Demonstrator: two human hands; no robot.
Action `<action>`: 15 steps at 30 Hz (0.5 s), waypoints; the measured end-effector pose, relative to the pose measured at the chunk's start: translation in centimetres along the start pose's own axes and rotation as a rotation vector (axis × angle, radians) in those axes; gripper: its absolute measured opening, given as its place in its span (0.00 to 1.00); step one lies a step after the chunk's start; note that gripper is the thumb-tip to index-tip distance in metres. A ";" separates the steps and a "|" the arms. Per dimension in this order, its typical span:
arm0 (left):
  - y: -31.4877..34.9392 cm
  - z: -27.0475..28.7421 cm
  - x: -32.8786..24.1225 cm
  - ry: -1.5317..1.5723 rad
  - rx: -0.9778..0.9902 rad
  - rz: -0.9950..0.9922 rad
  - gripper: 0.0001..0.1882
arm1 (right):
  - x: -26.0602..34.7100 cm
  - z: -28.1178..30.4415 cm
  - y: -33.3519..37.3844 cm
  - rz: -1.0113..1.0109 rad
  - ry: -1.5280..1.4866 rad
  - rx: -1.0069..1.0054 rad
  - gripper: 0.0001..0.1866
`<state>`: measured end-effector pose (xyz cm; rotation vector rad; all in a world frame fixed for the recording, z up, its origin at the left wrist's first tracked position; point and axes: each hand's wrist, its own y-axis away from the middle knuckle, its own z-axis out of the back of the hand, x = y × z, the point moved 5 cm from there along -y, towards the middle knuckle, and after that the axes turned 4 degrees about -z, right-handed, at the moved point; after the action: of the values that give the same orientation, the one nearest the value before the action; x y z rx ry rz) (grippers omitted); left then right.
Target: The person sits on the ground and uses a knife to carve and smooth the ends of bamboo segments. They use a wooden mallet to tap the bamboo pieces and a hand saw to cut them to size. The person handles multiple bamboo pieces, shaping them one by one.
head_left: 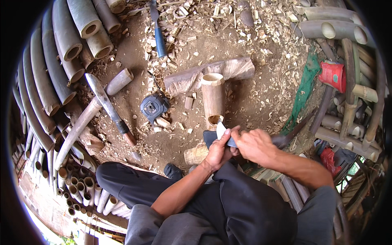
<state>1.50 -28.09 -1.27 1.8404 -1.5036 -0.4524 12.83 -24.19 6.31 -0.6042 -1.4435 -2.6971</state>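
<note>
Seen from above, a person's left hand [219, 154] and right hand [254, 145] close their fingers around a pale-bladed tool [220, 130], its tip at a dark notch near the closer end of a bamboo tube [214, 100]. The tube's far end overlaps a rough log [241, 68]; a tape measure [154, 107] lies leftward among shavings [175, 61].

Shavings [216, 11] litter a dirt floor [127, 53]; on it lies a log [241, 68], a tape measure [154, 107] to its left and a chisel [159, 41] beyond.
</note>
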 end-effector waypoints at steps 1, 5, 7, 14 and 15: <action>0.4 0.5 -0.7 -0.094 -0.005 -0.018 0.28 | -0.1 -0.8 0.0 -0.044 -0.136 0.000 0.24; 2.8 0.3 -6.2 -1.291 -0.373 -0.078 0.21 | 1.9 -5.3 -0.4 -0.195 -0.629 -0.240 0.25; 3.6 0.3 -6.3 -1.277 -0.372 -0.188 0.21 | 3.0 -5.7 0.1 -0.155 -0.699 -0.334 0.26; 0.3 -2.5 -0.2 0.034 -0.073 0.069 0.28 | 0.7 2.2 1.3 -0.060 0.107 -0.092 0.23; 0.3 -2.3 -0.3 0.026 -0.095 0.054 0.28 | 0.6 2.2 0.8 -0.019 0.066 -0.067 0.23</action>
<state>2.74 -27.13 0.46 1.7219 -1.4858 -0.4643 13.22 -22.78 8.30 -0.5024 -1.3553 -2.7615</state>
